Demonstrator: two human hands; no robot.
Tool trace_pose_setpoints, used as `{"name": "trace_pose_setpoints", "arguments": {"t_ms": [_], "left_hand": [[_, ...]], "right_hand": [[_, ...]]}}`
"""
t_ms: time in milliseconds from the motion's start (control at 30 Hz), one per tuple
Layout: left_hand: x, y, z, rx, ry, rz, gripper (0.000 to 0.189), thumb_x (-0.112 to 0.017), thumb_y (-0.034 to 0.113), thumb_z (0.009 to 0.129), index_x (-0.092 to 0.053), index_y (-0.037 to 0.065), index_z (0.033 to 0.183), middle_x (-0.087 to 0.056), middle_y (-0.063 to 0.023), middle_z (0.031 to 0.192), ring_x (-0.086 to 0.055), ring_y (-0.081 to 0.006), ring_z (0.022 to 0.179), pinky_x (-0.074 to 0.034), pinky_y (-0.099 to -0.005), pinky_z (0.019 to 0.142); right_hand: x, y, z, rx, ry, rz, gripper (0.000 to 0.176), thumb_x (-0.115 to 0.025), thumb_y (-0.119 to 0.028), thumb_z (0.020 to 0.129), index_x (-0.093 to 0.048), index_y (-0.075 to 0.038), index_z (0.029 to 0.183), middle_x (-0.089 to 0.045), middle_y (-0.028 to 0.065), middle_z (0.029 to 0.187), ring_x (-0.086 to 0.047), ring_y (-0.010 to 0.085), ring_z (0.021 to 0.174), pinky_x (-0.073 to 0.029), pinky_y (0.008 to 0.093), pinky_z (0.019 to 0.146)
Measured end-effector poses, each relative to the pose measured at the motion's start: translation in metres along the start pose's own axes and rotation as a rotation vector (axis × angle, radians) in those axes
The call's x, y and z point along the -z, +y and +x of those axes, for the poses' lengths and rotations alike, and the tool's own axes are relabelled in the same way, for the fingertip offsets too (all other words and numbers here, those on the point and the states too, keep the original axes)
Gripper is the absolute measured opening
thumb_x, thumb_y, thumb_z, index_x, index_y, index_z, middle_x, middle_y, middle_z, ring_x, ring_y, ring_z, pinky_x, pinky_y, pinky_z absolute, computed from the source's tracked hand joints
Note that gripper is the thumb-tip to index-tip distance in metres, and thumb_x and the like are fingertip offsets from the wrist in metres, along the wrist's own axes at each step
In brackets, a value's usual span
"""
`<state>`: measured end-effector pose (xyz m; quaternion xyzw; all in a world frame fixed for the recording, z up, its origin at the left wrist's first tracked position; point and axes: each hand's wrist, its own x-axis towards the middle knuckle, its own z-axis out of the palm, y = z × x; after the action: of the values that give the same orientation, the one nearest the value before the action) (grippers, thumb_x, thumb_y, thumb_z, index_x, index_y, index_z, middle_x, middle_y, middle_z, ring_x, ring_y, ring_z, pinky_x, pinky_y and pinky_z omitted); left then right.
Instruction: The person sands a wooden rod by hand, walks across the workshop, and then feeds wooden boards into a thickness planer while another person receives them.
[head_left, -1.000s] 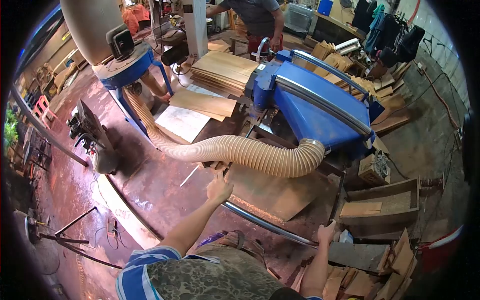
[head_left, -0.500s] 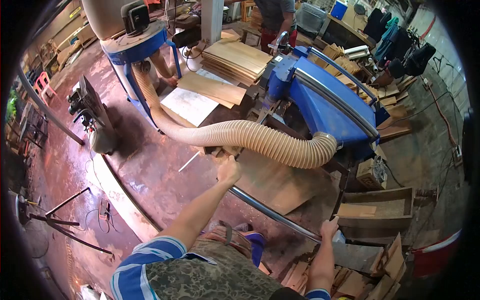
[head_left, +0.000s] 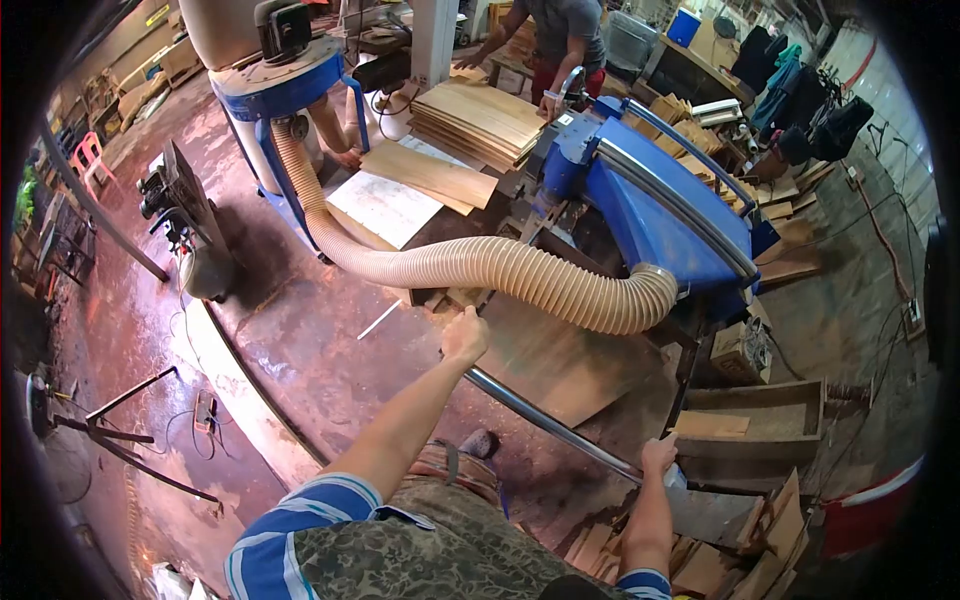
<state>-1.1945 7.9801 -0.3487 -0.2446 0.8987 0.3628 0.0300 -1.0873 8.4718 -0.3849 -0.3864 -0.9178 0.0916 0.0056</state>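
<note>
A shiny metal tube (head_left: 552, 422) runs low between my two hands, part of a dark metal frame (head_left: 684, 385) that reaches back toward the blue machine (head_left: 660, 200). My left hand (head_left: 465, 337) is closed around the frame near the tube's left end, below the ribbed beige hose (head_left: 500, 272). At the tube's right end, my right hand (head_left: 659, 456) is wrapped round the frame's other corner, close to a wooden box (head_left: 755, 455). The fingertips of both hands are partly hidden.
Stacked boards (head_left: 475, 118) and a white-topped surface (head_left: 385, 208) stand beyond the hose. A blue dust collector (head_left: 280, 85) is at back left, near a compressor (head_left: 205, 270). A co-worker (head_left: 560, 45) stands behind the machine. Wood offcuts (head_left: 710, 568) lie by my right arm.
My hands keep their hold on the frame, the left shifting slightly. The purple shoe by my legs has gone mostly out of sight. A co-worker's arm now reaches over the board stack.
</note>
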Motion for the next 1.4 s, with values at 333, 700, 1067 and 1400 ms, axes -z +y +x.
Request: {"name": "trace_pose_setpoints", "arguments": {"t_ms": [333, 700, 1067, 1400], "left_hand": [[0.009, 0.01, -0.008, 0.003, -0.007, 0.056, 0.034, -0.045, 0.025, 0.091, -0.058, 0.001, 0.11, -0.066, -0.0262, 0.107, -0.064, -0.0437, 0.102, -0.05, -0.0522, 0.09], [-0.007, -0.001, 0.004, -0.027, -0.011, 0.085, 0.037, -0.05, 0.031, 0.089, -0.06, 0.009, 0.116, -0.065, -0.0265, 0.112, -0.063, -0.0447, 0.105, -0.049, -0.0533, 0.091], [-0.005, 0.001, -0.001, -0.013, 0.026, 0.104, 0.039, -0.051, 0.038, 0.09, -0.06, 0.007, 0.113, -0.067, -0.0258, 0.107, -0.063, -0.0446, 0.105, -0.049, -0.0537, 0.09], [-0.006, 0.003, -0.003, -0.049, 0.014, 0.132, 0.037, -0.045, 0.028, 0.09, -0.058, 0.001, 0.112, -0.067, -0.0256, 0.106, -0.065, -0.0424, 0.1, -0.05, -0.0518, 0.09]], "right_hand": [[0.011, -0.005, -0.009, 0.052, -0.003, 0.013, 0.051, -0.05, -0.012, 0.087, -0.042, 0.001, 0.136, -0.065, 0.0319, 0.106, -0.064, 0.0466, 0.1, -0.049, 0.0524, 0.088], [0.038, -0.023, -0.026, -0.007, -0.041, 0.044, 0.047, -0.051, -0.014, 0.086, -0.046, 0.0, 0.131, -0.062, 0.0331, 0.111, -0.06, 0.0474, 0.106, -0.048, 0.0534, 0.092], [0.041, -0.022, -0.022, -0.065, -0.122, 0.079, 0.059, -0.049, -0.019, 0.087, -0.038, -0.006, 0.143, -0.058, 0.031, 0.122, -0.057, 0.0467, 0.114, -0.044, 0.0537, 0.098], [0.028, -0.012, -0.009, -0.081, -0.133, 0.059, 0.059, -0.049, -0.019, 0.086, -0.039, -0.005, 0.142, -0.055, 0.032, 0.127, -0.053, 0.0486, 0.118, -0.042, 0.054, 0.1]]}}
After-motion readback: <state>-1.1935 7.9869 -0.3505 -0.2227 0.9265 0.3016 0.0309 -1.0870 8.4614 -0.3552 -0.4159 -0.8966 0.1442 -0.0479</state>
